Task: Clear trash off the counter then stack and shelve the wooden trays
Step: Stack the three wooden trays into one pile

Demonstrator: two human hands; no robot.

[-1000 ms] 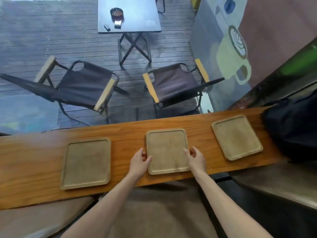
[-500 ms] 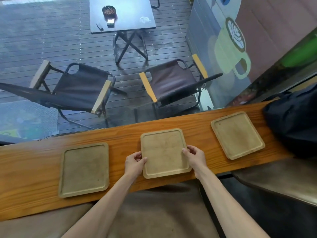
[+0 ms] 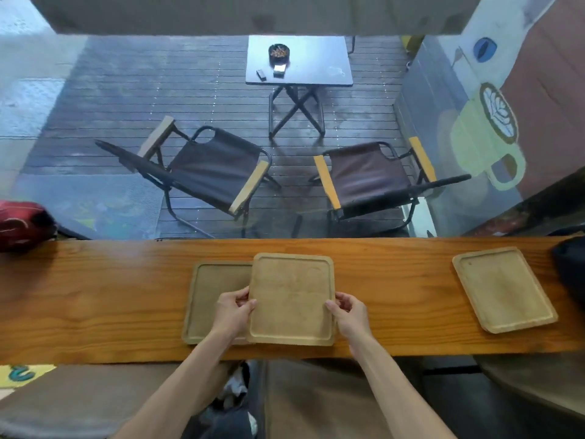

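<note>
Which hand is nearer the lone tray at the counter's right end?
Right. The right hand grips the held tray's right edge, facing the lone tray; the left hand grips its far side.

Two folding chairs (image 3: 218, 172), small table (image 3: 299, 61) with ashtray (image 3: 278, 52), possibly full; mug mural (image 3: 484, 137).

Bare counter (image 3: 95, 299) lies left of the overlapping trays (image 3: 218, 299); a third tray (image 3: 503, 289) and dark bag (image 3: 569, 274) occupy the right end.

Both bare forearms reach forward, left hand (image 3: 233, 313) and right hand (image 3: 349, 315) each closed in a pinching grip.
</note>
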